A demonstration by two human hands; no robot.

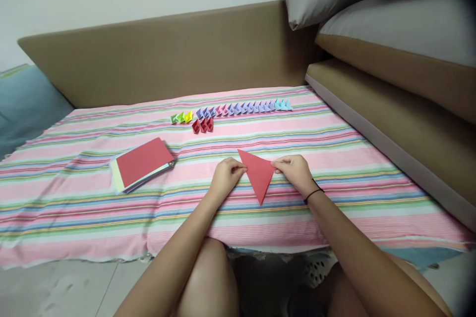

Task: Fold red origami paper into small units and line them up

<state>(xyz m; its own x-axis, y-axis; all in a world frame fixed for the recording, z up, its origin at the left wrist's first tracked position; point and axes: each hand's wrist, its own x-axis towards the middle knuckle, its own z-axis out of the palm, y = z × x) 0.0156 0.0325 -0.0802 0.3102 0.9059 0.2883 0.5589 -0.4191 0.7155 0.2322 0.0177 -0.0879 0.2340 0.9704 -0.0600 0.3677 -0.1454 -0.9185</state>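
Observation:
A folded sheet of red paper (259,172), roughly kite-shaped with a point toward me, is held just over the striped cloth. At its left edge, my left hand (225,176) pinches it between thumb and fingertips. My right hand (295,171), with a dark band at the wrist, pinches the right corner the same way. Left of my hands lies a stack of coloured paper (145,161) with a red sheet on top. Farther back, small folded paper pieces stand in a long row, among them purple ones (243,108), with a few dark red ones (203,125) in front.
The striped cloth (334,173) covers the seat in front of me, and a brown backrest (178,54) rises behind it. Large cushions (401,89) are piled along the right side. A blue pillow (29,104) rests at the far left.

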